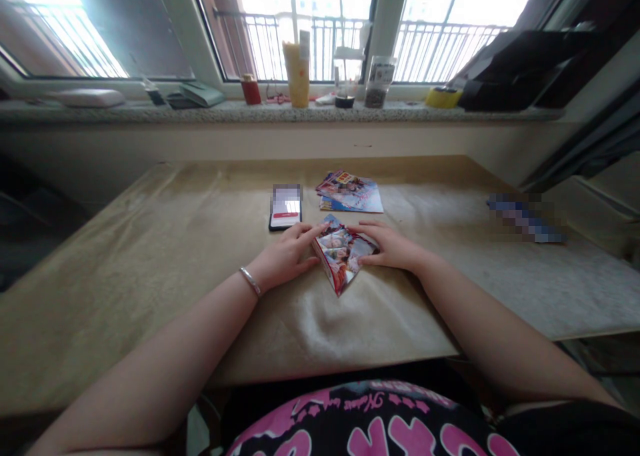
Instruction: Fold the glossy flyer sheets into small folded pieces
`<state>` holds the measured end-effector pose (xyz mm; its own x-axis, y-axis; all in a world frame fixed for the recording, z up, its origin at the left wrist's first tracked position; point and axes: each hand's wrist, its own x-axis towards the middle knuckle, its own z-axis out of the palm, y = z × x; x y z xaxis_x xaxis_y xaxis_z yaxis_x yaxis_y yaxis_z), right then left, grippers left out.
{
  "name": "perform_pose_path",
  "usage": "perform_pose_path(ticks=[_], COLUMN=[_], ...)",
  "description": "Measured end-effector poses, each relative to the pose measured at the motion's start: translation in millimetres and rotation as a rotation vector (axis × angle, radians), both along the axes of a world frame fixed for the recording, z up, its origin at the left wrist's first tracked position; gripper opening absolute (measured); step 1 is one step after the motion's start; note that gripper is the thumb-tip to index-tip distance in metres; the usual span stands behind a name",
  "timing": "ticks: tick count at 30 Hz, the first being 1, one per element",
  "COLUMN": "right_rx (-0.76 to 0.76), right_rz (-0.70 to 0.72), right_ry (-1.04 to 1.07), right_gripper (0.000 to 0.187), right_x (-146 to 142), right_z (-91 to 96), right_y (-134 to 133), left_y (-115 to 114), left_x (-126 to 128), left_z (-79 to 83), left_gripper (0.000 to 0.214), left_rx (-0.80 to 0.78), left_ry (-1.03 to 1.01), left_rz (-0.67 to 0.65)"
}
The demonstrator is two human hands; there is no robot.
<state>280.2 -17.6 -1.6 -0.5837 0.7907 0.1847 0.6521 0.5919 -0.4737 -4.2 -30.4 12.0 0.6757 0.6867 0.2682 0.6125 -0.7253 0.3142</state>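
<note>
A sheet of colourful printed paper [342,255], folded into a pointed diamond shape, lies on the table in front of me with one corner towards me. My left hand [286,255] rests at its left side, fingers stretched out and fingertips on the upper left edge. From the right, my right hand [389,244] touches the paper with its fingers and thumb apart along the right corner. Just beyond my left hand lies a phone [285,209] with a lit screen. A small pile of printed sheets [353,193] sits beyond the folded paper.
A shiny beige cloth covers the table [150,263]. A blurred blue item [525,219] lies near its right edge. On the windowsill [200,114] stand a yellow drink cup [297,76], a red jar [251,90], a clear container [380,83] and yellow tape [443,97].
</note>
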Motion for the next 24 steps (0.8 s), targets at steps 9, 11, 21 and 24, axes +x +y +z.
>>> perform_pose_path(ticks=[9,11,21,24], right_rx=[0.049,0.065,0.077,0.087], right_rz=[0.060,0.081,0.102,0.113], right_ry=[0.042,0.047,0.024,-0.019], right_gripper=[0.048,0.039,0.025,0.032], right_x=[3.2,3.3,4.7,6.2], right_z=[0.3,2.2,7.7,8.7], right_y=[0.3,0.2,-3.1,-4.2], left_y=[4.6,5.1,2.8,2.6], left_x=[-11.2,-12.9,-14.4,-16.2], left_z=[3.2,5.7,14.9,15.9], left_gripper=[0.028,0.027,0.024,0.023], left_rx=[0.106,0.139,0.238,0.247], left_ry=[0.074,0.139,0.247,0.303], left_rz=[-0.032,-0.039,-0.062,-0.036])
